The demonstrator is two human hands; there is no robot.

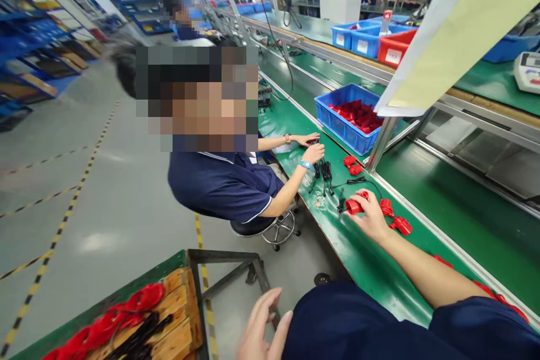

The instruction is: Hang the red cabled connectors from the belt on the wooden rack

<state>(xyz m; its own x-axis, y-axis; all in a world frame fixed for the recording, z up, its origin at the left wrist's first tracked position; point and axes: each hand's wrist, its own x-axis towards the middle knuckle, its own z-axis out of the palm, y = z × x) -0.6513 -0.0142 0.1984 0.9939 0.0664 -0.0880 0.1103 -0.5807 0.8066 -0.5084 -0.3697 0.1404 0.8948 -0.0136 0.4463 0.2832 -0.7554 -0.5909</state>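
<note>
My right hand [373, 220] reaches over the green bench and is closed around a red plastic part [353, 207] with round openings. A short black piece [341, 206] shows just left of that part; whether it is joined on, I cannot tell. Beside my fingers lie a red part [386, 207] and another red part [401, 225]. A thin black cable [358, 180] curls behind my hand. At the bottom, near my body and off the bench, my left hand [262, 329] holds nothing, its fingers apart.
A seated co-worker [228, 185] handles bundled black cables [324, 171] on the green bench [350, 256]. A blue bin [348, 129] of red parts stands behind. Lower left, a cart [179, 304] carries red parts and black cables. A metal post [382, 143] rises at the bench's rear.
</note>
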